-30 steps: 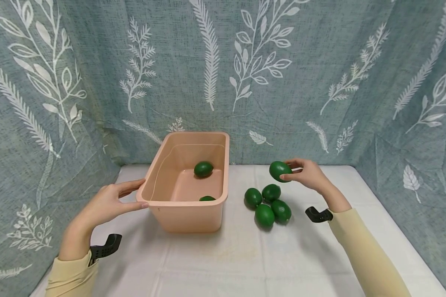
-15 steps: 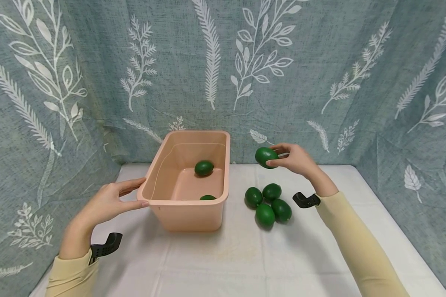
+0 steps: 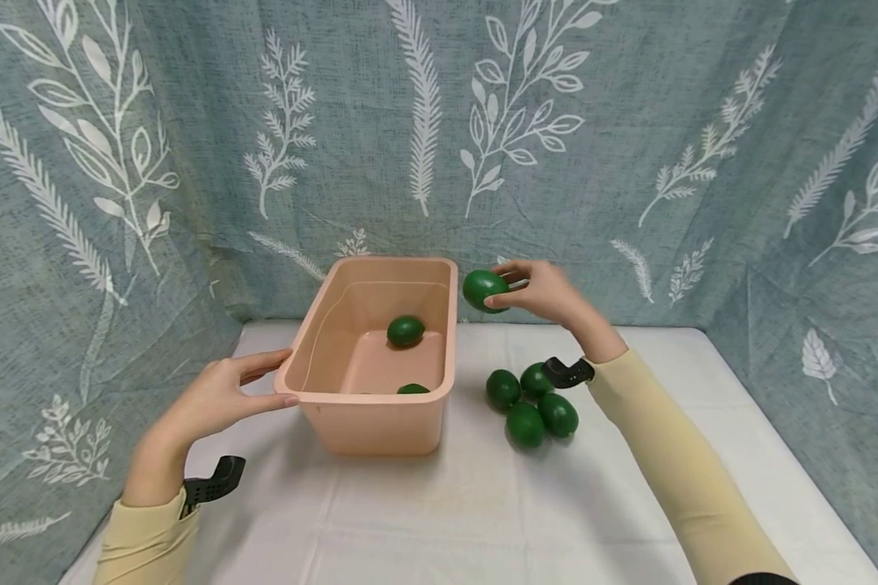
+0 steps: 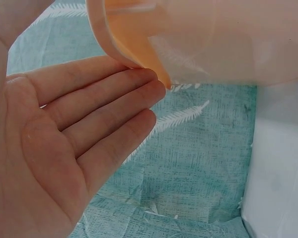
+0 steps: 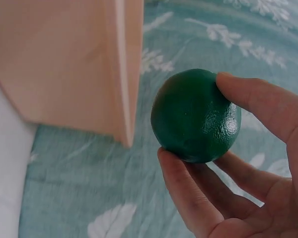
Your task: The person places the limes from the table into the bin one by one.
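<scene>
In the head view my right hand [image 3: 545,291] pinches a green lime [image 3: 484,291] between thumb and fingers, held up just right of a peach plastic bin [image 3: 380,426]. The right wrist view shows the lime [image 5: 194,116] beside the bin's wall [image 5: 64,64]. My left hand [image 3: 215,398] touches the bin's near left corner, its fingers straight along the rim, as the left wrist view confirms for the hand [image 4: 74,129]. Inside the bin lie a lime [image 3: 406,331] and, partly hidden behind the near wall, another lime [image 3: 413,389].
Several limes [image 3: 525,425] lie in a cluster on the white tablecloth [image 3: 424,520], right of the bin. A blue-green leaf-patterned cloth [image 3: 366,122] hangs behind and at both sides. Black straps with camera mounts [image 3: 215,481] sit on the wrists.
My right hand has carried its lime leftward and upward, from above the cluster to beside the bin's right rim. The left hand stays at the bin's corner.
</scene>
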{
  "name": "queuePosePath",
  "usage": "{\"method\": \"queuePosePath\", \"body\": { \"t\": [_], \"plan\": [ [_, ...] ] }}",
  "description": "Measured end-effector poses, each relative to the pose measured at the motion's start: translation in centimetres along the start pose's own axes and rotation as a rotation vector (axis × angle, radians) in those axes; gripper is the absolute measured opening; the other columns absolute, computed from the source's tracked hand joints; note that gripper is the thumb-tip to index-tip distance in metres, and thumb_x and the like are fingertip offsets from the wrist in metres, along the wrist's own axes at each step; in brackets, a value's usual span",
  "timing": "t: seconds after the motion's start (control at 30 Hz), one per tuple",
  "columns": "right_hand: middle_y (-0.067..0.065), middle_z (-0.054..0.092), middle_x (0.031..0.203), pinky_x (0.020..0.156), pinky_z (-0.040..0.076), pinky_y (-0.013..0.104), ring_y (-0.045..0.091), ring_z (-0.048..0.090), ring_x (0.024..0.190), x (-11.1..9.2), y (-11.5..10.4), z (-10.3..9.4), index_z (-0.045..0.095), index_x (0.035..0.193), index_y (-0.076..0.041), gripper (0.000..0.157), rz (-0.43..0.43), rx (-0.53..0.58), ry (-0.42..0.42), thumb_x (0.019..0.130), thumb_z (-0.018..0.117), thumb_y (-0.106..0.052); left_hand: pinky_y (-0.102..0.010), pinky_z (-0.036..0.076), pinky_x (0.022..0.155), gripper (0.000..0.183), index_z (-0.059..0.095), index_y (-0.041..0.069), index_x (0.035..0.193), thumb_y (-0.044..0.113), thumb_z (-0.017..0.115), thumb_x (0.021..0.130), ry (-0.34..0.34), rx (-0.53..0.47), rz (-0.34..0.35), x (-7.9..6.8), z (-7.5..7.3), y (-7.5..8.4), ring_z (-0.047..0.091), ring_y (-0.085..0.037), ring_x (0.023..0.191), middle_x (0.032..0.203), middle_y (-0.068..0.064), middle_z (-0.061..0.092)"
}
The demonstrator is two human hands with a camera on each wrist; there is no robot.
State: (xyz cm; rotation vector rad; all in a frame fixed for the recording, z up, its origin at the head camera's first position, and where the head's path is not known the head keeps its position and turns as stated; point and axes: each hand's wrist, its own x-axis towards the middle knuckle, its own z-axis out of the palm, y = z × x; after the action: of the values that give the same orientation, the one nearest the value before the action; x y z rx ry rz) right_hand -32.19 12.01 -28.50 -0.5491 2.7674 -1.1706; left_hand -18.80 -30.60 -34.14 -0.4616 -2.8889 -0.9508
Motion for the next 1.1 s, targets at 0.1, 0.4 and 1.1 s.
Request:
{"method": "queuePosePath", "body": {
  "t": [0.1,0.4,1.1],
  "plan": [
    [0.007,0.058,0.129,0.091,0.052,0.042,0.024,0.057,0.116,0.6,-1.2,0.6,0.056,0.132,-0.02,0.061,-0.024,-0.006,-0.005,0.078,0.076,-0.041,-0.056,0.047,0.097,0.073,0.048,0.012,0.14,0.047,0.072,0.081,-0.001,0.003,-0.001,0.0,-0.1,0.0,0.051,-0.041,0.124,0.139,-0.012,0.051],
    [0.006,0.06,0.127,0.09,0.053,0.042,0.022,0.058,0.112,2.3,-4.5,2.5,0.058,0.131,-0.023,0.058,-0.064,-0.008,-0.042,0.078,0.076,-0.04,-0.054,0.047,0.097,0.071,0.049,0.012,0.14,0.045,0.072,0.082,-0.001,0.005,0.003,-0.3,-0.3,0.5,0.051,-0.04,0.124,0.139,-0.013,0.052],
    [0.004,0.06,0.129,0.093,0.052,0.036,0.02,0.056,0.118,5.3,-8.1,7.1,0.058,0.131,-0.021,0.056,-0.084,0.066,-0.135,0.081,0.074,-0.038,-0.054,0.047,0.098,0.071,0.05,0.013,0.14,0.046,0.072,0.081,0.004,-0.017,-0.008,-0.2,-0.3,0.4,0.051,-0.04,0.123,0.138,-0.012,0.053]
  ]
}}
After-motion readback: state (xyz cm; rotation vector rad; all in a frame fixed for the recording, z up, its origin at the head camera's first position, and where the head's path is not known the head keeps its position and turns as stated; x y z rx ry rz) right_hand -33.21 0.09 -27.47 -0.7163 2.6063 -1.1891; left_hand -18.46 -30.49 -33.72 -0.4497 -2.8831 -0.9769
